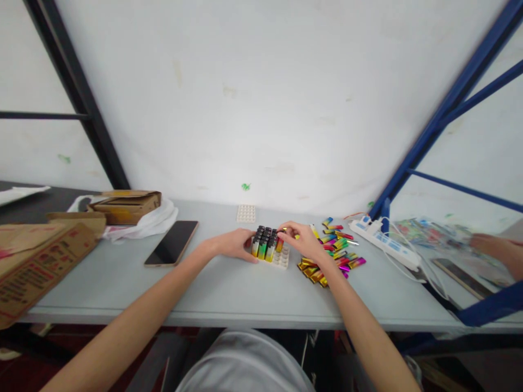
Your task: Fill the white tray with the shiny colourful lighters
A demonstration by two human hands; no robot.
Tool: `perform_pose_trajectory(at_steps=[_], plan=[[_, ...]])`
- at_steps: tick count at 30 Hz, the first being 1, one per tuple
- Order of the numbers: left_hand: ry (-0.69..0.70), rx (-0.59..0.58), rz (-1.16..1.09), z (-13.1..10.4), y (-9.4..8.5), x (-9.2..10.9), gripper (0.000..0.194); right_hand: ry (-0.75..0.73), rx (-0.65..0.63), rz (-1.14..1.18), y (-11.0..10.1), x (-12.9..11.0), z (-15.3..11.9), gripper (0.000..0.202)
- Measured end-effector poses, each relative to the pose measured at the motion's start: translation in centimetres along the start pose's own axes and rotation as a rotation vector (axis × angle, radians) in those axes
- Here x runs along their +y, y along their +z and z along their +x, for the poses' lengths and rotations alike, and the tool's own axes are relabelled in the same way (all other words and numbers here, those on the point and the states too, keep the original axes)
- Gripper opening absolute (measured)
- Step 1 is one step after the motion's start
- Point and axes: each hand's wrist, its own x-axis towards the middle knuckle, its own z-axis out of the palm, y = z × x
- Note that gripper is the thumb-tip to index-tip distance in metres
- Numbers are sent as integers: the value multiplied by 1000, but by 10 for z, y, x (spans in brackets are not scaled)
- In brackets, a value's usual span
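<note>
In the head view a white holed tray (280, 261) stands on the table, with several upright black-topped lighters (263, 247) in yellow, green and orange filling its left part. Empty holes show at its right front. My left hand (237, 245) is curved around the tray's left end, thumb toward the front, holding it. At the back right of the tray my right hand (300, 239) has thumb and fingers pinched on a lighter (280, 245), mostly covered by the fingers. Beside my right forearm lies a loose pile of shiny, many-coloured lighters (314, 272).
Behind lies a second white holed tray (245, 213). A phone (172, 243) and cardboard boxes (49, 256) are on the left. A white power strip (384, 243) with cables lies on the right. Beyond the blue frame (441, 120), another person's hand (490, 245) is near plastic bags.
</note>
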Motion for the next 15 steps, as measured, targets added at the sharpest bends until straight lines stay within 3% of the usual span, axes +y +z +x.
perform_pose_trajectory(at_steps=[8, 11, 15], plan=[[7, 6, -12, -1, -1, 2, 51, 14, -23, 27, 0, -6, -2, 28], [14, 0, -24, -1, -1, 0, 51, 38, 78, -35, -4, -4, 1, 32], [-1, 0, -21, -1, 0, -1, 56, 72, 264, -311, -15, 19, 4, 33]])
